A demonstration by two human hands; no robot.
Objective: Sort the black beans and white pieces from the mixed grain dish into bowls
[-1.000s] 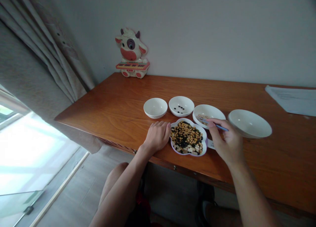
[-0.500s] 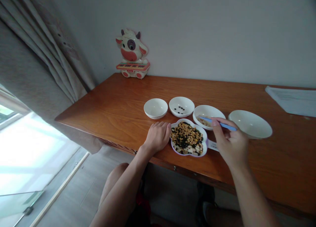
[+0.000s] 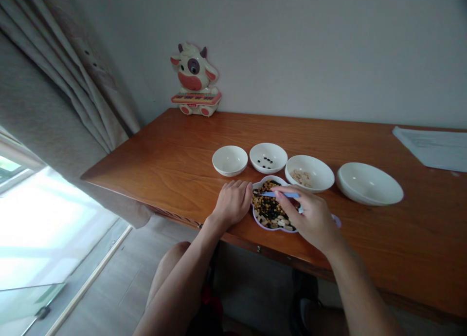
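A flower-shaped lilac dish (image 3: 260, 221) filled with mixed yellow, black and white beans sits near the front edge of the wooden table (image 3: 175, 156). My left hand (image 3: 232, 201) rests curled against the dish's left rim, steadying it. My right hand (image 3: 310, 216) hovers over the dish and pinches blue tweezers (image 3: 280, 194), their tips over the beans. Behind stand a small white bowl (image 3: 229, 159) with nothing visible in it, a bowl with a few black beans (image 3: 268, 157) and a bowl with pale beans (image 3: 309, 172).
A larger white bowl (image 3: 369, 183) stands to the right. A cow-shaped toy keyboard (image 3: 194, 80) leans at the wall. Papers (image 3: 434, 148) lie at the far right. Curtains (image 3: 62, 83) hang on the left beside a bright window. My bare knees show below the table edge.
My right hand has carried the tweezers from over the pale-bean bowl leftward and down over the mixed-bean dish. My left hand has stayed put.
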